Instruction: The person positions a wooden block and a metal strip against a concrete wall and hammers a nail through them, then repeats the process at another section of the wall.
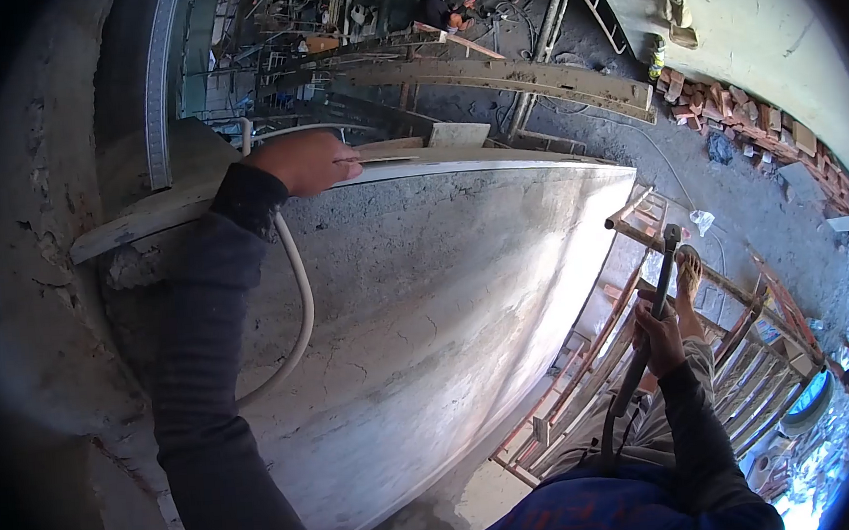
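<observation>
Left hand [301,163] far left, on white board [146,222] topping wall [387,297]; fingers narrow, grip cannot be told. Right hand [660,339] near right, fingers wrapped round dark bar [664,278], scaffold [731,288] below.

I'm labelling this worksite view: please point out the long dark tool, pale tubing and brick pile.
Long dark tool [665,270]: head view, upper shaft.
Pale tubing [306,298]: head view, middle of its curve.
Brick pile [751,124]: head view, bricks midway along.
</observation>
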The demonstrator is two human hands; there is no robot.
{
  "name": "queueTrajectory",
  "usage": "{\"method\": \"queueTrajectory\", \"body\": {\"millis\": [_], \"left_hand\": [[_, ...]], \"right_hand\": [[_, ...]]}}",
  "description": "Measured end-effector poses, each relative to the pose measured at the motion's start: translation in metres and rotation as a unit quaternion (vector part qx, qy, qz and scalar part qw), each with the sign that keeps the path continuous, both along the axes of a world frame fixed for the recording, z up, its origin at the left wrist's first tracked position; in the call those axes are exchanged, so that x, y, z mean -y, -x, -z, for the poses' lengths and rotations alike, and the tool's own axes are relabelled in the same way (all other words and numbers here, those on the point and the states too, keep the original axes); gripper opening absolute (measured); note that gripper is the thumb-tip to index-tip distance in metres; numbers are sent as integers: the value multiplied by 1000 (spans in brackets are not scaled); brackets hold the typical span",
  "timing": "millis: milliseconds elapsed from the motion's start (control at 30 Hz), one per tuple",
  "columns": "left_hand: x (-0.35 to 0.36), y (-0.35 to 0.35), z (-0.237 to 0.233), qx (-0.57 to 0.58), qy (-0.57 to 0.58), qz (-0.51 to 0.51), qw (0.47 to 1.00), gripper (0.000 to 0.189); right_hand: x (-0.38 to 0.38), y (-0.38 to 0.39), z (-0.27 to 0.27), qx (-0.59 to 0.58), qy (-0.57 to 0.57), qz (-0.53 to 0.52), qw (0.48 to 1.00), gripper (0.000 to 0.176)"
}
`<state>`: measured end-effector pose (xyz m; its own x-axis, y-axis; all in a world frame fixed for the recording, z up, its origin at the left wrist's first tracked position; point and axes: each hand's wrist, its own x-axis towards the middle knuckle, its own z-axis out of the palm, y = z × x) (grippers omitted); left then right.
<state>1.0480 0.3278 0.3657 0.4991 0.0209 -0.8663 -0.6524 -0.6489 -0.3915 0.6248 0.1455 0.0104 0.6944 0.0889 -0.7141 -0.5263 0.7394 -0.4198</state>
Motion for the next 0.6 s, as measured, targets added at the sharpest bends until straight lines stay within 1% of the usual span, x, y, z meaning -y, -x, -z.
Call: {"method": "queueTrajectory", "body": {"millis": [100, 200, 300, 400, 500, 600], "left_hand": [[-2, 8, -1, 11, 14, 19, 1000, 47], [-7, 7, -1, -5, -10, 74, 997, 46], [-21, -3, 4, -46, 36, 164, 985, 27], [-17, -4, 4, -54, -14, 143, 988, 42], [-10, -3, 4, -31, -18, 99, 994, 37], [-17, -11, 7, -67, -26, 142, 987, 34]], "right_hand": [[0, -5, -7, 16, 5, -17, 1000, 49], [0, -8, -10, 34, 3, -22, 999, 48], [-1, -13, -15, 51, 11, -29, 998, 48], [0, -17, -16, 61, 28, -45, 997, 48], [1, -21, -17, 70, 35, -61, 995, 48], [3, -25, -21, 77, 39, -74, 993, 47]]}}
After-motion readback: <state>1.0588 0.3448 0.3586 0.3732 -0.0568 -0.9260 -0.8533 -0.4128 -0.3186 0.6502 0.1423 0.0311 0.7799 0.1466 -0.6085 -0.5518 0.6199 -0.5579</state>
